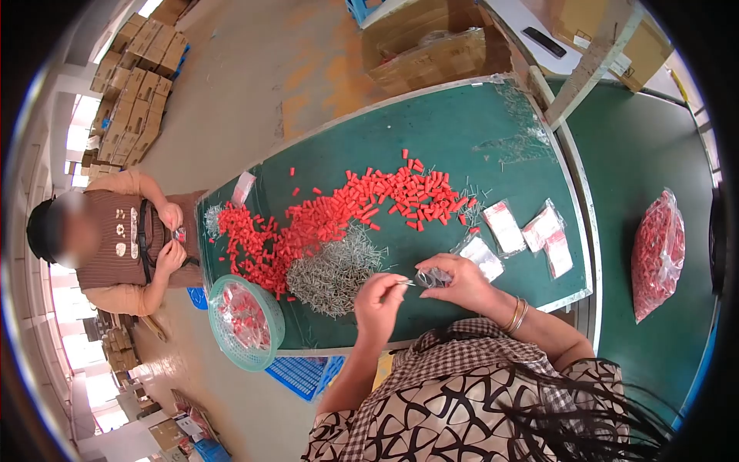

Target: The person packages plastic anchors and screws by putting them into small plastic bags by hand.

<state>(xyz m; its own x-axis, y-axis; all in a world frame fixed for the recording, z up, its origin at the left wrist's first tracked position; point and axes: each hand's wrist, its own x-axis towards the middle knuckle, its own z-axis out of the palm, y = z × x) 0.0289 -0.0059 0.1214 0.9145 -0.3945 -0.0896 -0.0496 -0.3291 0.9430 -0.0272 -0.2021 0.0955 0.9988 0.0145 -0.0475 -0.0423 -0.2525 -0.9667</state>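
Note:
My left hand (pixel 378 306) pinches a few thin metal screws or nails (pixel 405 282) between thumb and fingertips; their exact kind is too small to make out. Just to its right, my right hand (pixel 464 283) holds a small clear plastic bag (pixel 433 277), its mouth facing the left hand. Beside the left hand lies a heap of silvery screws or nails (pixel 331 273). Beyond it spreads a long pile of red plastic caps (pixel 331 212). Flat packets with printed cards (pixel 504 229) lie past my right hand, and a clear packet (pixel 481 258) is partly behind it.
A green basket (pixel 279 327) holding filled bags stands at the table's left edge. Across the green table (pixel 331 154), a co-worker (pixel 115 242) handles a small packet. A large bag of red pieces (pixel 659 254) lies on the right-hand table. An open carton (pixel 423 58) stands behind.

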